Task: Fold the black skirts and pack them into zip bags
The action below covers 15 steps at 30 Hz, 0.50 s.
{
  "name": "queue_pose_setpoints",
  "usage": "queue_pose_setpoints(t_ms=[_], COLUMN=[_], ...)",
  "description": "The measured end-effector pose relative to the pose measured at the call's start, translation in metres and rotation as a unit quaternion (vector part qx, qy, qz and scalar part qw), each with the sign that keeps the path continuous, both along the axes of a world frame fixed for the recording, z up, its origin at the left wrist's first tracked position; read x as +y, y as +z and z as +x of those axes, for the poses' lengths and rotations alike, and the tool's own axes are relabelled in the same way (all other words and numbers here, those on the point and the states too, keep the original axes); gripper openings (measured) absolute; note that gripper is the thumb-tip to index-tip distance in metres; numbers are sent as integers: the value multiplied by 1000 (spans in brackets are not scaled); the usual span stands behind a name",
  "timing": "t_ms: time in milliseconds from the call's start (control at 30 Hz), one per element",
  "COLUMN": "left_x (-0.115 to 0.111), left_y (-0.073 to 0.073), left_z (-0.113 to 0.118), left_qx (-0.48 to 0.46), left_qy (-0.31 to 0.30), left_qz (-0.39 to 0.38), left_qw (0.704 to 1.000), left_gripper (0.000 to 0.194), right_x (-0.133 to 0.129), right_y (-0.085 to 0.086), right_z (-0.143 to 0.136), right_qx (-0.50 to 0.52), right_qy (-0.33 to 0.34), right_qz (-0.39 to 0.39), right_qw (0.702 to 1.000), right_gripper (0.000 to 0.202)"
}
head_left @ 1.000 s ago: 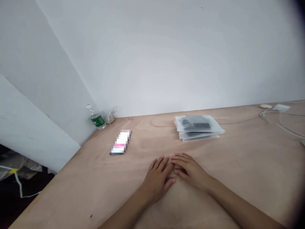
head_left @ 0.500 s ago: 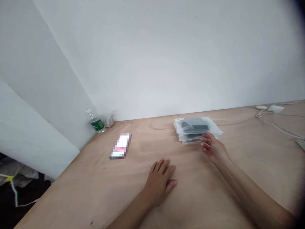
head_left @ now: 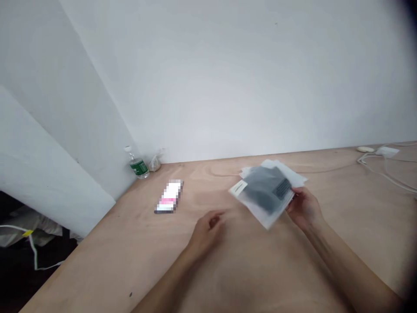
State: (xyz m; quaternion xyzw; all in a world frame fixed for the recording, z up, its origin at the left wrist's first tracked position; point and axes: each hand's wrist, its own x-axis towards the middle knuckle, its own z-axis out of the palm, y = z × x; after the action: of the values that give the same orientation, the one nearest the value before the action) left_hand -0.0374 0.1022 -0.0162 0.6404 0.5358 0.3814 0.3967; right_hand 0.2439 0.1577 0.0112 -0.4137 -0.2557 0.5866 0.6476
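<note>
A frosted plastic packet [head_left: 260, 195] with something dark inside and a pale label at its left corner is pinched at its right edge by my right hand [head_left: 304, 208]. It is tilted and partly covers a stack of similar packets [head_left: 291, 173] on the wooden table. My left hand [head_left: 210, 228] is a little above the table, left of the packet and not touching it. Its fingers are bent, with a gap between thumb and forefinger and nothing between them.
A phone [head_left: 169, 196] lies on the table [head_left: 130, 252] at the left. Behind it stand a bottle with a green label [head_left: 139, 167] and a small clear bag [head_left: 154, 163]. White cables [head_left: 371, 163] lie at the far right, by the white wall [head_left: 228, 87].
My right hand has closed on the top packet and drawn it off the stack, turned towards me. My left hand has risen from the table, its fingers now curled. The view has shifted slightly.
</note>
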Motion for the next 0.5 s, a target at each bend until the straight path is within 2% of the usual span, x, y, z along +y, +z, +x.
queue_pose_setpoints(t_ms=[67,133,200,333,500], left_x=[7,10,8,1,0], left_y=[0,0,2,6,5], left_z=[-6,-7,-4,6,14], left_qx=[-28,-56,-76,-95,-95], left_qy=[41,55,40,-18,-41], left_qz=[-22,-50,-76,-104,-113], left_qw=[999,996,993,990,988], left_gripper=[43,49,51,49,33], right_x=[-9,-18,-26,-35,-40], right_y=[-3,-8,-13,-18,-15], right_z=[-11,-25,-40,-59,-69], right_qx=[-85,-177,-225,-271,-316], right_qy=[145,303,391,454,467], right_qz=[5,7,9,37,91], right_qw=[986,936,892,848,821], right_gripper=[13,10,5,4,3])
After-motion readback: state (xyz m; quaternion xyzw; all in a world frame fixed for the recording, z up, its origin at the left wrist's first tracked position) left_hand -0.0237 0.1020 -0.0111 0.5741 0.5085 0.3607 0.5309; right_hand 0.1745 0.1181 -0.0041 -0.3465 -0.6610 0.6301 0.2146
